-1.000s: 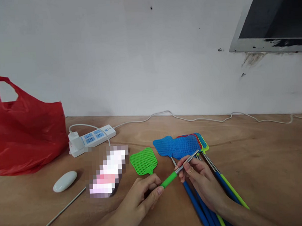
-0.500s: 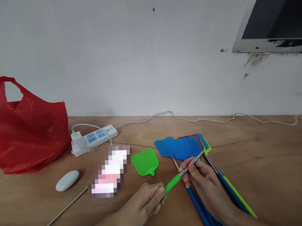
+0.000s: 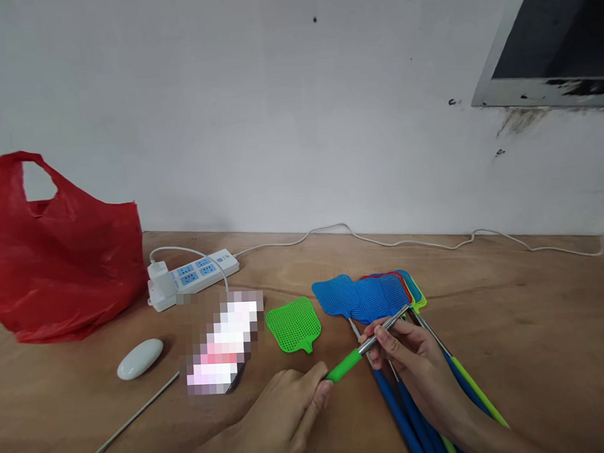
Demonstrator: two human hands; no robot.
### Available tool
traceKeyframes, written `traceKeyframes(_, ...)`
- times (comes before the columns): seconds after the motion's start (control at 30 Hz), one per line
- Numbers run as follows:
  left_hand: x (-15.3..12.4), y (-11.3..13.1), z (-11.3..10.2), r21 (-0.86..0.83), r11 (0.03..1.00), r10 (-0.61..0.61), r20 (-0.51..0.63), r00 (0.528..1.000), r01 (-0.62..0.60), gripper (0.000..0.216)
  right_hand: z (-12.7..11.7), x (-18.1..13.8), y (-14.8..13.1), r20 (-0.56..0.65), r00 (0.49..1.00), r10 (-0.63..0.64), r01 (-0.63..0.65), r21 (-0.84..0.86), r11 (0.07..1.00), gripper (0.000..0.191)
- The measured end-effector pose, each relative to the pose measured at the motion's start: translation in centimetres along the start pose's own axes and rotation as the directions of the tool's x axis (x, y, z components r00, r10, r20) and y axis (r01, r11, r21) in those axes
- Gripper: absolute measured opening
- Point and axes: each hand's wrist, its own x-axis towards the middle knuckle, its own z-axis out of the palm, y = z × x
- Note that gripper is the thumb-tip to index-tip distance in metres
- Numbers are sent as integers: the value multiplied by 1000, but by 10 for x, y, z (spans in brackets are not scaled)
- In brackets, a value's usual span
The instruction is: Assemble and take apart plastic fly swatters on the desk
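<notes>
A fly swatter handle with a green grip and a short metal rod slants up to the right between my hands. My left hand is closed around its green lower end. With thumb and fingers, my right hand pinches the metal rod near its upper part. A loose green swatter head lies flat on the table, apart from both hands. Behind and under my right hand lie several fly swatters, mostly blue, with red and yellow-green edges showing; my hand hides part of their rods.
On the wooden table, a red plastic bag stands at the left. A white power strip with a plugged-in adapter, a pixelated phone and a white oval object are nearby. A cable runs along the wall.
The view has shifted slightly, so things appear a little further right. My left hand has turned around the green grip; my right hand keeps its pinch on the rod.
</notes>
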Motion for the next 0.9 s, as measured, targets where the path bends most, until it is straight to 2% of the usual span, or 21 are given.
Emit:
traceKeyframes(0.07,-1,-5,3,16,1000,-1,-36,999,1,39,-3,4,0,11,1000,-9,9,-31,999,32)
traceKeyframes(0.13,-1,-10,6,24,1000,6,-96,995,-4,34,-6,10,-3,-8,998,-55,54,-80,995,43)
traceKeyframes(0.2,-2,-12,8,16,1000,20,-167,986,-18,31,-10,16,-9,-14,986,-165,156,-241,958,49)
traceKeyframes(0.23,-2,-13,8,12,1000,26,-198,980,-24,30,-13,18,-14,14,967,-254,240,-382,892,46)
traceKeyframes(0.27,-2,-14,7,15,999,32,-223,974,-29,30,-15,20,-19,78,932,-354,337,-546,767,39)
traceKeyframes(0.3,-2,-13,6,28,999,36,-240,970,-31,30,-17,22,-25,190,879,-437,435,-692,576,31)
traceKeyframes(0.37,-2,-12,2,78,997,47,-255,966,-28,31,-20,23,-37,465,747,-476,579,-806,122,28)
traceKeyframes(0.4,-2,-10,-1,112,993,56,-256,965,-28,32,-20,23,-41,595,694,-406,629,-775,-60,30)
traceKeyframes(0.43,-3,-8,-4,150,988,70,-253,965,-32,33,-20,22,-45,697,645,-314,674,-712,-196,29)
traceKeyframes(0.5,-5,-3,-10,226,973,106,-236,966,-52,32,-19,21,-47,809,574,-127,736,-578,-352,17)
traceKeyframes(0.57,-6,2,-13,285,956,137,-203,970,-75,27,-17,19,-44,842,540,7,772,-491,-404,5)
traceKeyframes(0.6,-6,3,-14,304,949,146,-180,973,-86,25,-16,18,-42,843,536,51,782,-472,-406,9)
traceKeyframes(0.7,-4,5,-10,346,935,126,-110,986,-81,25,-12,13,-34,821,558,122,793,-484,-370,13)
traceKeyframes(0.8,-1,1,-4,377,926,38,-64,997,-11,34,-11,8,-30,804,580,134,793,-518,-320,13)
traceKeyframes(0.83,-1,0,-5,350,937,8,-52,999,10,37,-12,7,-29,804,580,131,794,-522,-311,13)
traceKeyframes(0.9,-4,-1,-10,168,985,-37,-29,999,41,40,-17,8,-30,826,554,101,806,-503,-311,13)
